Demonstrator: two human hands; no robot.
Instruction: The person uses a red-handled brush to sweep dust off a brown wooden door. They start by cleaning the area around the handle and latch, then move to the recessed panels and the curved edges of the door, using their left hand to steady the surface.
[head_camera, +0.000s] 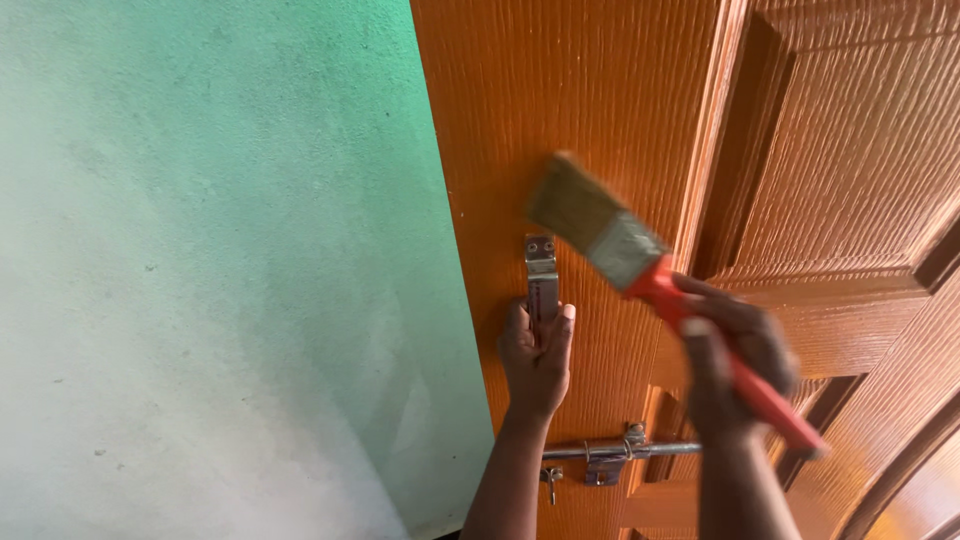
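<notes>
Up against the orange-brown wooden door (600, 130), a paintbrush (640, 270) with pale bristles, a metal band and a red handle. Bristle end raised to upper left, close over the door surface near the raised edge of a panel; cannot tell if touching, because of blur. Handle running down to the right, its red tip sticking out below the fist.

Held by the right hand (735, 365), fingers (700, 345) curled tight around the red handle, pressed together in a closed grip. Hand also blurred.

Just to the left, the left hand (537, 355), raised upright against the door, wrapped around the lower part of a vertical metal latch (541, 275). Thumb on one side and fingers (517, 335) on the other side of the metal piece, closed on it, not spread. Top of the latch with two screws showing above the fingertips.

Below both hands, a horizontal metal sliding bolt (620, 452) fixed across the door, partly hidden behind the right forearm.

Further left, a plain wall (200, 270), green at top and fading to whitish lower down, meeting the door edge.
</notes>
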